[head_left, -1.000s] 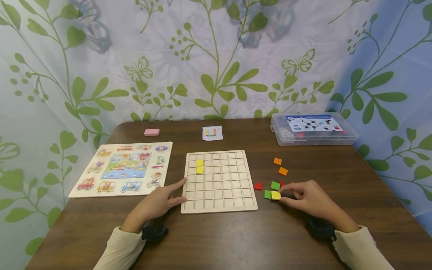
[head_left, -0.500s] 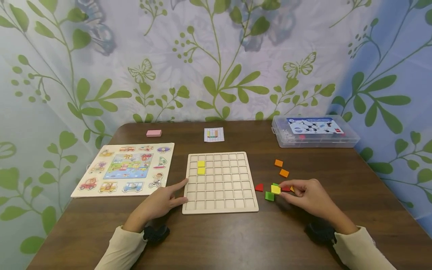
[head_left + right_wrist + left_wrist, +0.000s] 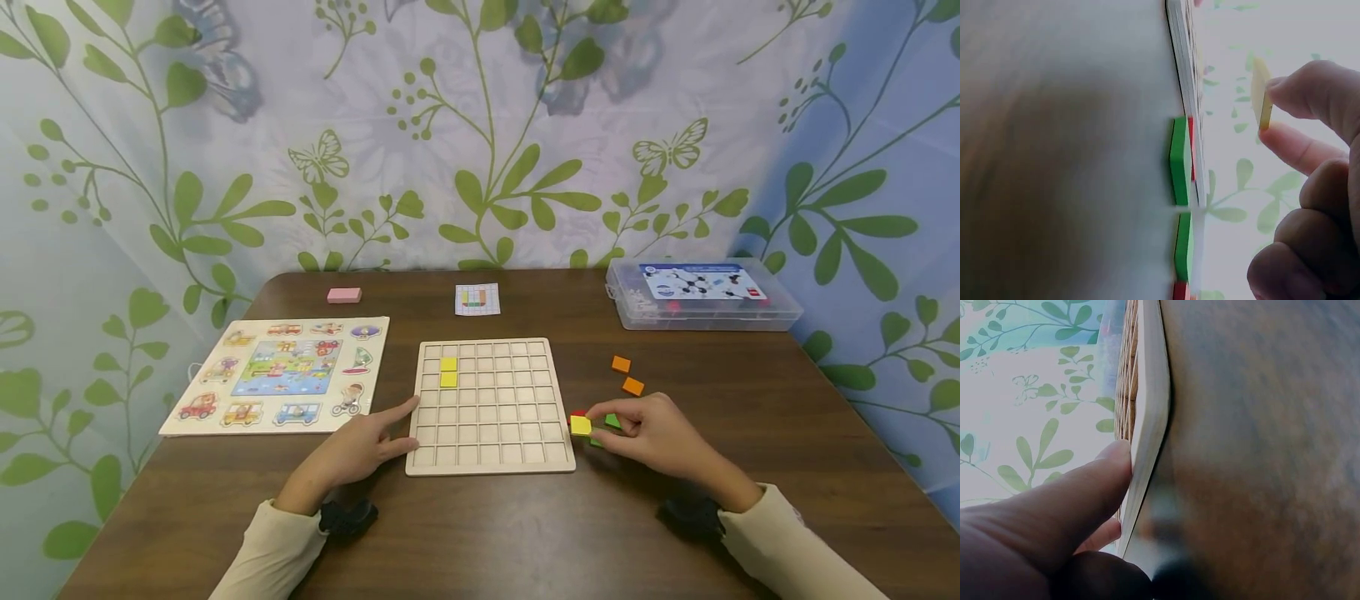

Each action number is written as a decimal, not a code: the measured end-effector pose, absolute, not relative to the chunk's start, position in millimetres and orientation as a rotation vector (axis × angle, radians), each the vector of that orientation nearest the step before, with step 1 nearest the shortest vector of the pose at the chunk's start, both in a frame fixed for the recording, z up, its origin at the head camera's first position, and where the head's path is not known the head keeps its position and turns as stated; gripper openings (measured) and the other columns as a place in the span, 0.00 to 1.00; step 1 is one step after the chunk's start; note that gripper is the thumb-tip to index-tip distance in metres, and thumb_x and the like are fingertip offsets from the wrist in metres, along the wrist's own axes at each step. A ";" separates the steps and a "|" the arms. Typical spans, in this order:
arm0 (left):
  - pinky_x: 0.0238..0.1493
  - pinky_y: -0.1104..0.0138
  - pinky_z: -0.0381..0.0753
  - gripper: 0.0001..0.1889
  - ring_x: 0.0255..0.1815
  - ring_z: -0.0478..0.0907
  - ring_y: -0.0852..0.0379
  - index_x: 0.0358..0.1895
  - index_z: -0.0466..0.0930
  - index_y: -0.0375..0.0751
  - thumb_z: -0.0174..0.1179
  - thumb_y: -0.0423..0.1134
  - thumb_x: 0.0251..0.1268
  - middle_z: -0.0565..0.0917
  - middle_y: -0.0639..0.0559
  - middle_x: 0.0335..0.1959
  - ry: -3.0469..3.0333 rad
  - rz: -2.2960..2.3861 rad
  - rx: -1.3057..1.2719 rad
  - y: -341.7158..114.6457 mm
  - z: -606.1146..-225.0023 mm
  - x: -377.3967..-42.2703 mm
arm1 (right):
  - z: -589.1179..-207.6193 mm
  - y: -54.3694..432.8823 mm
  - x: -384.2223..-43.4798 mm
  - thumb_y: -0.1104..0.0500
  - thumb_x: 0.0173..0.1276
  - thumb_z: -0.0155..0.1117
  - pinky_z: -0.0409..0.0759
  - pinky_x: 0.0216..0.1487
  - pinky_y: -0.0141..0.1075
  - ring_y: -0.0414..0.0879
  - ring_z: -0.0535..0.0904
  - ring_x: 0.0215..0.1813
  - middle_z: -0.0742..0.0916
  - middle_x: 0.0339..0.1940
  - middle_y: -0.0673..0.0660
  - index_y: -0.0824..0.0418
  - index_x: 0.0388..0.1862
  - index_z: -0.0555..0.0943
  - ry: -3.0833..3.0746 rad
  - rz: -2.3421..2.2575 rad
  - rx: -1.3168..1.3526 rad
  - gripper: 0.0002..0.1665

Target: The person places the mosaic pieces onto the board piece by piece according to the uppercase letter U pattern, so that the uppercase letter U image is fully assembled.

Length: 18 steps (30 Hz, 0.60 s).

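A square wooden grid board [image 3: 491,417] lies mid-table, with two yellow square tiles [image 3: 448,372] in its upper-left cells, one below the other. My left hand [image 3: 352,454] touches the board's left edge with extended index finger and thumb; in the left wrist view the thumb [image 3: 1094,481] rests against the rim. Just right of the board, my right hand [image 3: 648,433] pinches a yellow square tile [image 3: 581,426] between thumb and index finger. The right wrist view has this yellow tile [image 3: 1261,94] raised above the table. Below it lie green tiles [image 3: 1180,162] and red pieces, partly hidden.
Two orange tiles [image 3: 627,375] lie right of the board. A small pattern card [image 3: 477,299] and a pink block [image 3: 344,295] are at the back. On the left lies a picture puzzle board [image 3: 273,375]; a clear plastic case [image 3: 701,294] stands back right.
My right hand has lifted the yellow tile off the green tiles and carried it left to the board's right edge. The left hand stays at the board's left edge.
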State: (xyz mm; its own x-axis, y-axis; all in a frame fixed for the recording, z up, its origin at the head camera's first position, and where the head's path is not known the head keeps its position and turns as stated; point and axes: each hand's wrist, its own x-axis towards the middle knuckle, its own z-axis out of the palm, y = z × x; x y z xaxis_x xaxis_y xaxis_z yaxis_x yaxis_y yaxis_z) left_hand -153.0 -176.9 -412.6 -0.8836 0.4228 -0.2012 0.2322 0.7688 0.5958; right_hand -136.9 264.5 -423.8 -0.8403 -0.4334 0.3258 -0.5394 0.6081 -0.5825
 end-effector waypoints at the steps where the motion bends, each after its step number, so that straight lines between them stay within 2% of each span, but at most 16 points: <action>1: 0.23 0.66 0.64 0.36 0.16 0.60 0.61 0.80 0.61 0.52 0.62 0.52 0.74 0.68 0.57 0.16 2.639 0.830 0.505 -176.9 -412.8 -153.1 | -423.5 262.3 -137.9 0.54 0.62 0.80 0.56 0.19 0.29 0.29 0.55 0.17 0.61 0.15 0.34 0.45 0.43 0.89 -2.682 1.042 0.828 0.11; 18: 0.23 0.66 0.64 0.36 0.17 0.61 0.61 0.80 0.63 0.54 0.63 0.53 0.73 0.68 0.56 0.16 2.649 0.832 0.480 -177.5 -415.2 -154.1 | -418.3 222.8 -154.0 0.54 0.63 0.78 0.55 0.21 0.29 0.31 0.55 0.17 0.62 0.13 0.35 0.51 0.44 0.90 -2.748 0.975 0.862 0.11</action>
State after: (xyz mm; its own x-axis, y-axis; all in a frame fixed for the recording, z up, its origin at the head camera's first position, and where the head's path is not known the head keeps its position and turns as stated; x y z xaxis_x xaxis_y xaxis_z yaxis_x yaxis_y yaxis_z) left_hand -154.1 -177.5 -415.2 -0.8914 0.4061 -0.2011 0.2183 0.7737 0.5947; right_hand -154.0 222.8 -418.3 -0.8347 -0.4784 0.2728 -0.5433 0.6345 -0.5497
